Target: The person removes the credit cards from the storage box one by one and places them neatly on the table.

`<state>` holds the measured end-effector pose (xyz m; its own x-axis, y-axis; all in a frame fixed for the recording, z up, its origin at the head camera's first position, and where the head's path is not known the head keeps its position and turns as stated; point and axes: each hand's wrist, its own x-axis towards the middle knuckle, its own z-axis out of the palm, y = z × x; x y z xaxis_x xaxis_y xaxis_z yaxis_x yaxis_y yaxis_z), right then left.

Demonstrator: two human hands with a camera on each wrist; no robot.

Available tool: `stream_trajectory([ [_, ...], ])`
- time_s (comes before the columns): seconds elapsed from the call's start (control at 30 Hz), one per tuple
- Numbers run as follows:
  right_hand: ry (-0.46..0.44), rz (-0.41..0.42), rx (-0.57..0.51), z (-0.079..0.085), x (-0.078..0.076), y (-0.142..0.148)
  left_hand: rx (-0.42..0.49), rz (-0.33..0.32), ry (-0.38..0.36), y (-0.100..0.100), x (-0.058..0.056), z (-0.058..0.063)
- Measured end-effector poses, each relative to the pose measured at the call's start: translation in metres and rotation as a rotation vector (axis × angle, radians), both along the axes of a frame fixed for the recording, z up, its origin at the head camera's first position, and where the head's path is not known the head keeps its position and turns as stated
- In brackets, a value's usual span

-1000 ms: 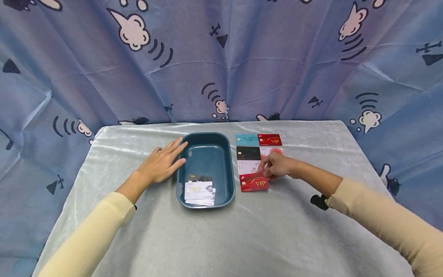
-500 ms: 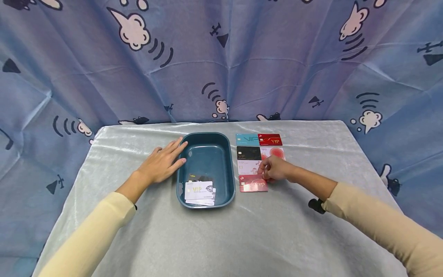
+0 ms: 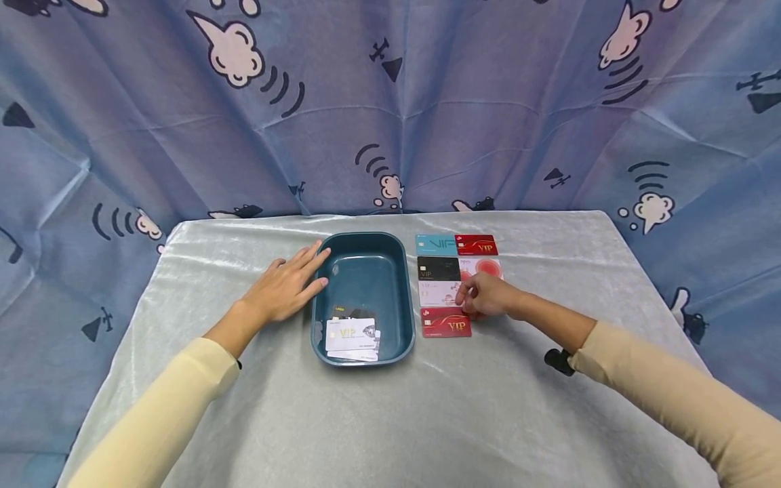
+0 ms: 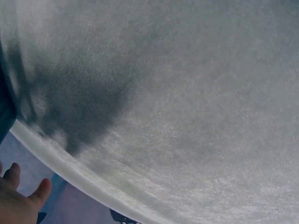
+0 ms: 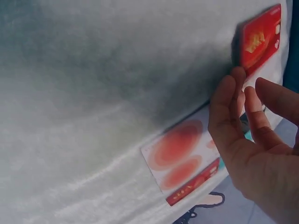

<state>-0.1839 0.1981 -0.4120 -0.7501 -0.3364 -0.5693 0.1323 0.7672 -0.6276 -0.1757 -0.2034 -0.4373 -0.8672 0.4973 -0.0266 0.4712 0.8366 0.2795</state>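
My right hand [image 3: 487,296] has its fingertips at the right end of a red VIP card [image 3: 446,322], nearest me in a block of cards. In the right wrist view a fingertip meets the corner of that red card [image 5: 261,39], and the thumb stands apart from the other fingers. Directly behind lies a white floral VIP card [image 3: 436,293], partly covered by the fingers. My left hand [image 3: 285,288] rests with spread fingers on the left rim of a blue rectangular tray [image 3: 366,261]; the left wrist view catches only some of its fingers [image 4: 42,191].
Farther back lie a black card [image 3: 438,270], a white card with red circles [image 3: 488,268], a teal card [image 3: 435,245] and another red card [image 3: 477,245]. White VIP cards [image 3: 350,335] overlap a dark card [image 3: 348,312] inside the tray. A patterned curtain [image 3: 390,102] hangs behind the table.
The front red card has shifted slightly left and straightened, now lined up under the white floral card. My right hand has dipped slightly leftward with it. My left hand has stayed put.
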Motion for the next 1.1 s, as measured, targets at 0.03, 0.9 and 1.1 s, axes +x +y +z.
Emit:
stream_trajectory([
  [0.03,0.008,0.003,0.008,0.002,-0.001,0.0,-0.001,0.001,-0.001,0.0,0.0,0.0],
  [0.9,-0.061,-0.042,-0.306,0.057,-0.003,-0.085,-0.001,0.006,-0.019,0.002,0.002,0.002],
  [1.1,-0.104,0.05,-0.263,0.047,0.003,-0.101,-0.002,0.006,-0.012,0.001,0.001,0.002],
])
